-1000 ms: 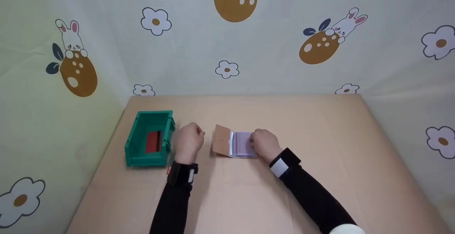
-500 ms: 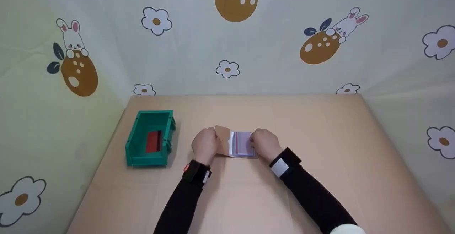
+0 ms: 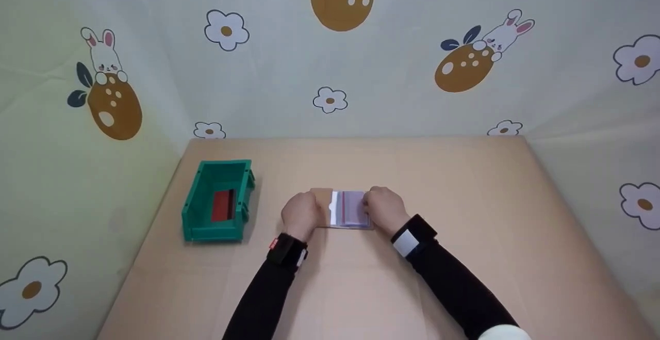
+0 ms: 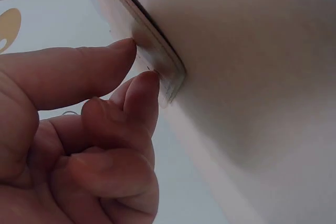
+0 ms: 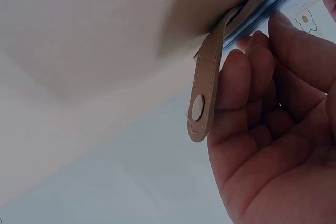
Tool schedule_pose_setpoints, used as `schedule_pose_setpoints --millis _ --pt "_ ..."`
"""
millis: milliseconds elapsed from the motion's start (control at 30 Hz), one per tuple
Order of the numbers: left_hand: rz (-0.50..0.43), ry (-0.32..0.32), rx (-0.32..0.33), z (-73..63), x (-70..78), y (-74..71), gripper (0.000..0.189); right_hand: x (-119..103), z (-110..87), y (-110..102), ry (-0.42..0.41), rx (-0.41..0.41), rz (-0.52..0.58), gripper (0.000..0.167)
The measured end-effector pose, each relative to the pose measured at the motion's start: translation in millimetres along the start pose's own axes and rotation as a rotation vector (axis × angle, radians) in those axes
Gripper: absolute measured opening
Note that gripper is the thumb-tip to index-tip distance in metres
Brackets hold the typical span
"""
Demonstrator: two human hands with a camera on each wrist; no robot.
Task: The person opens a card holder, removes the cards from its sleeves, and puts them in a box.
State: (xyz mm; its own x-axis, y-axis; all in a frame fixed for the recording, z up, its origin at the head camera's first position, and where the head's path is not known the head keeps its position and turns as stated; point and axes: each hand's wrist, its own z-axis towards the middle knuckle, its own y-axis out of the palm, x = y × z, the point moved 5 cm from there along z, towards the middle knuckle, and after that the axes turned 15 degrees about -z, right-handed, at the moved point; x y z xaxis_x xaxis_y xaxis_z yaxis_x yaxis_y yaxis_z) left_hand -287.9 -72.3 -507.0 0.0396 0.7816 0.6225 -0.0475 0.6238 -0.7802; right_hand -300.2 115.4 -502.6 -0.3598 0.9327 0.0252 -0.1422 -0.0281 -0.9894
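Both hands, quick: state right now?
Left hand: touching the open card holder; grip cannot be told.
Right hand: holding the card holder's right edge.

tan rectangular leather wallet (image 3: 337,211): outer ends covered by left hand (image 3: 300,213) and right hand (image 3: 386,209), head view; cut off at top, both wrist views | translucent plastic sleeves (image 5: 278,1): blurred, right wrist view | red black-striped rectangular card (image 3: 223,206): print too small to tell | white rounded object (image 3: 504,333): cut off below

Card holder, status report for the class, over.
Left grip on left flap, right grip at right edge. Card holder open, plastic sleeves showing. Green bin off left, nothing blocking.
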Motion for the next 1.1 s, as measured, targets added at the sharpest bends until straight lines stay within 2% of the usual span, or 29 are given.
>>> schedule_pose_setpoints --millis 400,600,733,1100 --pt "0.021 -0.014 0.007 -3.8 2.7 -2.3 0.024 -3 -2.5 -2 -0.008 0.016 0.011 0.006" --pt "0.016 -0.021 -0.008 -3.4 3.2 -1.2 0.023 2 -0.7 -1 0.004 0.010 0.048 0.006" --pt "0.003 -0.027 -0.019 -2.5 2.1 0.2 0.025 6 3.2 -1 0.015 0.040 0.060 0.008" --pt "0.013 0.000 -0.008 -3.5 2.4 -0.3 0.023 8 6.2 5 -0.027 0.064 0.036 0.006"
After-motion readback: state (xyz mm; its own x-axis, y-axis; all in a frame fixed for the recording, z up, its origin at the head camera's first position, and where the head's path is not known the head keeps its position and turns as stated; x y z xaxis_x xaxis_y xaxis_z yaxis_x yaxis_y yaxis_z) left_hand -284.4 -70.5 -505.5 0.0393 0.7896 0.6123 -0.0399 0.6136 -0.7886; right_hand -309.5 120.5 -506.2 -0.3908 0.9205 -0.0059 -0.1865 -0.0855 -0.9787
